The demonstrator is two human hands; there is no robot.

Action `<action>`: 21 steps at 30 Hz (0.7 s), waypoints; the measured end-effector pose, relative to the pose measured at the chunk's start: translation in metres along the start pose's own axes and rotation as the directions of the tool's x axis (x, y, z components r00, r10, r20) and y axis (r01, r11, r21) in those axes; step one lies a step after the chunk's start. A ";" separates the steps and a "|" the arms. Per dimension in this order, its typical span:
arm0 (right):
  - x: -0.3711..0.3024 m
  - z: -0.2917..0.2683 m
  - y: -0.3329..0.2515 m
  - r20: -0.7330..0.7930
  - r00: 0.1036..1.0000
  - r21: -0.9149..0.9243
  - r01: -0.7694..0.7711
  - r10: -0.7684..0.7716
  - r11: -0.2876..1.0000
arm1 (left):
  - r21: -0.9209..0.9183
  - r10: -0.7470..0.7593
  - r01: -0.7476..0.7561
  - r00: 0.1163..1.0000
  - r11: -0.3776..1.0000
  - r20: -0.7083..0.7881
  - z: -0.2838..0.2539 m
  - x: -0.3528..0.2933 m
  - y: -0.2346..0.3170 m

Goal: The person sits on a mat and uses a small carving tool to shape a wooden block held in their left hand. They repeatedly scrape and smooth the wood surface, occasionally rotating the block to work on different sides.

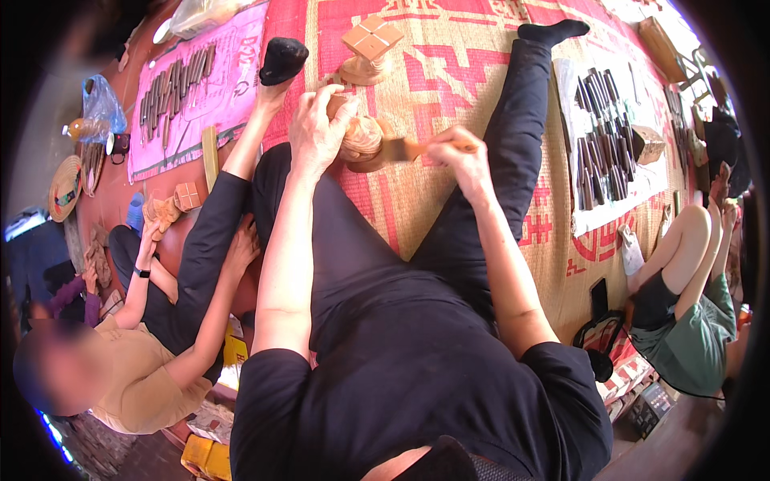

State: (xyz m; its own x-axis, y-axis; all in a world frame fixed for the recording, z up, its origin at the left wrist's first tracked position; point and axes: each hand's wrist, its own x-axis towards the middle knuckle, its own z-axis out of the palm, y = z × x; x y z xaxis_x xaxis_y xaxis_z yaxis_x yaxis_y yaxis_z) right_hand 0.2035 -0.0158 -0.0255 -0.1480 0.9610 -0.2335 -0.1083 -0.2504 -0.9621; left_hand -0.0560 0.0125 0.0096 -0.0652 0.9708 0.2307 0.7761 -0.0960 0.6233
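My left hand [318,132] is closed around the upper left side of a carved, rounded wooden piece [362,141] held between my legs. In my right hand [464,164] is a flat brush [399,150] with a wooden handle, pinched between the fingers. The brush's dark end points left and touches or nearly touches the carving's right side; which of these I cannot tell. Beyond my left hand stands another turned wooden piece [366,70], with a square, cross-grooved block [373,38] at its top.
A red and straw-coloured mat [449,88] lies under me. Rows of carving tools [178,90] rest on a pink sheet at left, and more chisels [603,144] on a white sheet at right. A co-worker [152,353] at left holds a similar carving [163,210]; another person [682,321] sits at right.
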 end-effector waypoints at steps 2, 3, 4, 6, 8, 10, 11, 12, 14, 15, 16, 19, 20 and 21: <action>0.000 0.002 -0.001 -0.005 0.999 -0.127 0.034 -0.035 0.991 | -0.003 0.016 -0.016 1.000 1.000 0.012 0.000 -0.001 0.003; 0.009 -0.005 0.006 -0.073 0.989 -0.152 0.114 -0.126 0.982 | -0.004 0.020 -0.020 1.000 1.000 0.014 -0.001 -0.002 0.006; 0.018 -0.014 0.014 -0.137 0.967 -0.182 0.190 -0.216 0.965 | -0.006 0.025 -0.025 1.000 1.000 0.016 -0.001 -0.003 0.008; 0.030 -0.024 0.013 -0.189 0.976 -0.074 0.099 -0.112 0.992 | -0.056 0.075 -0.074 0.997 0.996 0.030 -0.003 -0.007 0.009; 0.022 -0.021 0.007 -0.174 0.980 -0.062 0.091 -0.101 0.994 | -0.070 0.112 -0.109 0.993 0.992 0.041 -0.007 -0.011 0.010; 0.013 -0.015 -0.002 -0.093 0.996 -0.005 0.012 -0.012 1.000 | -0.053 0.133 -0.130 0.990 0.990 0.055 -0.012 -0.016 0.013; 0.009 -0.012 -0.003 -0.058 0.998 0.021 -0.032 0.033 0.999 | -0.058 0.116 -0.113 0.992 0.992 0.053 -0.012 -0.020 0.016; 0.010 -0.003 0.000 -0.045 0.995 0.017 -0.086 0.087 0.996 | -0.046 0.127 -0.124 0.991 0.991 0.048 -0.010 -0.022 0.017; 0.021 -0.001 0.016 -0.100 0.989 0.054 -0.106 0.111 0.993 | -0.020 0.148 -0.147 0.988 0.989 0.039 -0.009 -0.026 0.018; 0.026 -0.003 0.021 -0.153 0.987 0.078 -0.037 0.049 0.996 | -0.014 0.165 -0.165 0.985 0.986 0.043 -0.009 -0.027 0.019; 0.031 -0.004 0.026 -0.207 0.978 0.099 0.032 -0.011 0.995 | -0.007 0.182 -0.182 0.982 0.983 0.047 -0.008 -0.029 0.020; 0.030 -0.004 0.019 -0.235 0.970 0.126 0.094 -0.062 0.988 | 0.018 0.202 -0.203 0.978 0.979 0.046 -0.011 -0.040 0.026; 0.024 -0.004 0.013 -0.227 0.972 0.130 0.087 -0.056 0.988 | 0.022 0.204 -0.206 0.978 0.978 0.048 -0.011 -0.043 0.028; 0.017 -0.003 0.006 -0.194 0.980 0.080 0.061 -0.045 0.995 | 0.058 0.238 -0.239 0.971 0.969 0.025 -0.008 -0.046 0.023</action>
State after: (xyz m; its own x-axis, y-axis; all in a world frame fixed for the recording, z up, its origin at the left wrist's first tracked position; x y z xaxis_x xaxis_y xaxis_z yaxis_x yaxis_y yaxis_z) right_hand 0.2034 -0.0002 -0.0358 0.0501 0.9757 -0.2132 -0.1958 -0.1997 -0.9601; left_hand -0.0399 -0.0362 0.0193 0.1370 0.9253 0.3537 0.8042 -0.3124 0.5056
